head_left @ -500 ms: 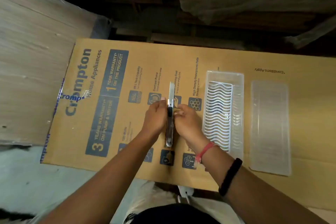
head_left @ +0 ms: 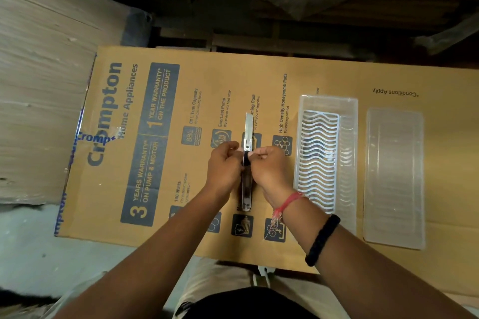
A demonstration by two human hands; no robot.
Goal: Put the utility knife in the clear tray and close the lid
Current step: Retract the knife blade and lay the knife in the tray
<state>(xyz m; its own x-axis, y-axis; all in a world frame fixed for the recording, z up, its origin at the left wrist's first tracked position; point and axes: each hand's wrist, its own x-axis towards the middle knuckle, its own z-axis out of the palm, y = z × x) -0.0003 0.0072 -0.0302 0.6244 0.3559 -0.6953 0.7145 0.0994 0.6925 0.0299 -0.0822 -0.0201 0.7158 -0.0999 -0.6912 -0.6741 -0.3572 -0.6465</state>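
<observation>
A metal utility knife (head_left: 247, 189) points away from me over the cardboard, its blade extended past the handle. My left hand (head_left: 225, 166) grips its left side and my right hand (head_left: 269, 171) grips its right side, thumb on the black slider. The clear tray (head_left: 348, 163) lies to the right of my hands, open, with a white wavy grid insert inside. Its clear lid (head_left: 394, 179) lies flat further right, apart from the tray.
Everything rests on a flattened brown Crompton cardboard box (head_left: 155, 163). A plastic-wrapped wooden stack (head_left: 39, 85) stands at the left. Dark clutter lies beyond the far edge.
The blade looks a little shorter than before. Both hands keep their hold on the knife in nearly the same place.
</observation>
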